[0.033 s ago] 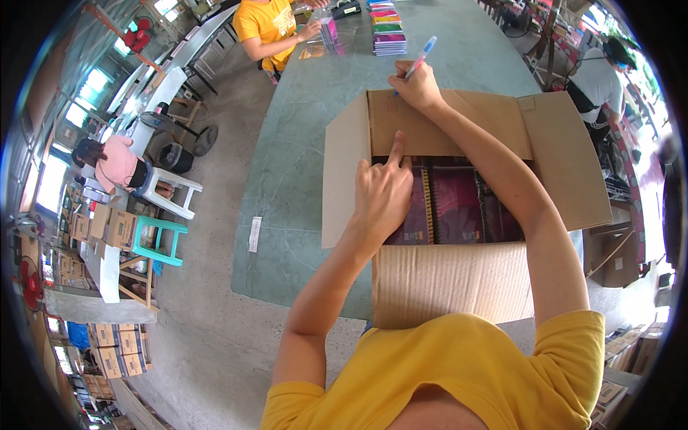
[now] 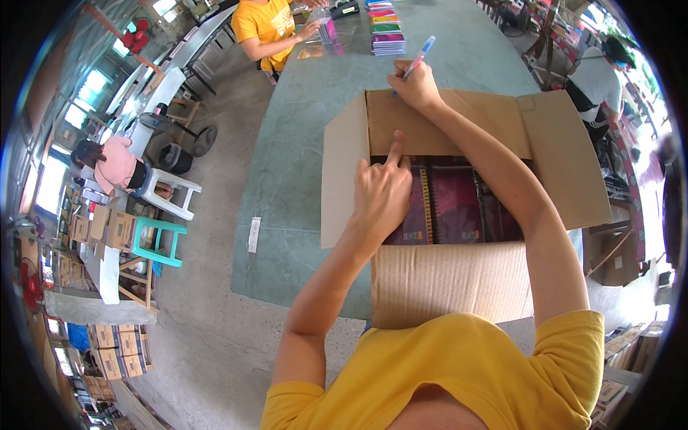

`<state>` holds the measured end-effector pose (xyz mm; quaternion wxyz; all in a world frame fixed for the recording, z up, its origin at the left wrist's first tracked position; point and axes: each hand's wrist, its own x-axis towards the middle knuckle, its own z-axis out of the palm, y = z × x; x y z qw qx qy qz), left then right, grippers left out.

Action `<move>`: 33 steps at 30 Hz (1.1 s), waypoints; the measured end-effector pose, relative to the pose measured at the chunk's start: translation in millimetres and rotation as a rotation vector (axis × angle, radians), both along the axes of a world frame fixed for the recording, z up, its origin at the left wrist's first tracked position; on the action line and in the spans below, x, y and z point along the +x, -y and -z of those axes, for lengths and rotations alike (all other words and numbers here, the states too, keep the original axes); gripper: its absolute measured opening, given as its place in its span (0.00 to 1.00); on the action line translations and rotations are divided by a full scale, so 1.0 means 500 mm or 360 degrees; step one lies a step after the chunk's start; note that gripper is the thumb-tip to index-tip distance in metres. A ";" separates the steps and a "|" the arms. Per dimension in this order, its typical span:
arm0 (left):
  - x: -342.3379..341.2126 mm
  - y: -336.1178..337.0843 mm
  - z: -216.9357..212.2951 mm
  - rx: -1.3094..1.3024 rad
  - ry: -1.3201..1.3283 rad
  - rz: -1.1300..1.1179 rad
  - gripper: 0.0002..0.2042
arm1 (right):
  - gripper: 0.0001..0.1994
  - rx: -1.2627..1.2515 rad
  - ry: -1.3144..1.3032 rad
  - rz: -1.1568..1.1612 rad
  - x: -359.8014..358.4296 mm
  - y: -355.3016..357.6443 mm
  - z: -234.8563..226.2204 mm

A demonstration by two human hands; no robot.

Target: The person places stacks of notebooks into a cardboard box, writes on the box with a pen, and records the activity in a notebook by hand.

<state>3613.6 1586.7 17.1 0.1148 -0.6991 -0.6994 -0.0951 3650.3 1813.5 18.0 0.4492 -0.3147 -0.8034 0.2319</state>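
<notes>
An open cardboard box stands in front of me with its flaps folded outward. Inside lie spiral-bound notebooks with dark maroon covers, wrapped in clear plastic. My left hand is at the box's far left inner edge. Its index finger stretches onto the far flap, while the other fingers curl at the edge, their tips hidden. In my right hand is a pen with a light blue top and a pinkish grip, closed in the fingers. Its tip is at the flap's far edge, mostly hidden by the hand.
Stacks of colourful notebooks stand at the far end of the green table. A co-worker in yellow handles a purple pack there. A paper strip lies left of the box. Stools and seated or standing people flank the table.
</notes>
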 end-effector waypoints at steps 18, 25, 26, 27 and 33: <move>-0.002 0.000 0.000 0.0006 0.0007 -0.0006 0.22 | 0.11 0.0001 0.0014 -0.0102 0.034 0.018 0.000; -0.006 0.001 0.002 -0.0008 0.0002 0.0010 0.21 | 0.12 -0.0055 -0.0014 -0.0046 0.035 0.025 -0.002; -0.007 0.002 0.004 0.0007 0.0011 0.0018 0.21 | 0.12 -0.0032 0.0014 -0.0059 0.037 0.023 -0.001; -0.007 0.002 0.005 0.0021 0.0020 0.0025 0.20 | 0.12 -0.0009 0.0041 -0.0073 0.039 0.022 -0.001; -0.007 0.003 0.003 -0.0010 0.0039 0.0021 0.20 | 0.12 -0.0017 0.0022 -0.0049 0.036 0.022 0.000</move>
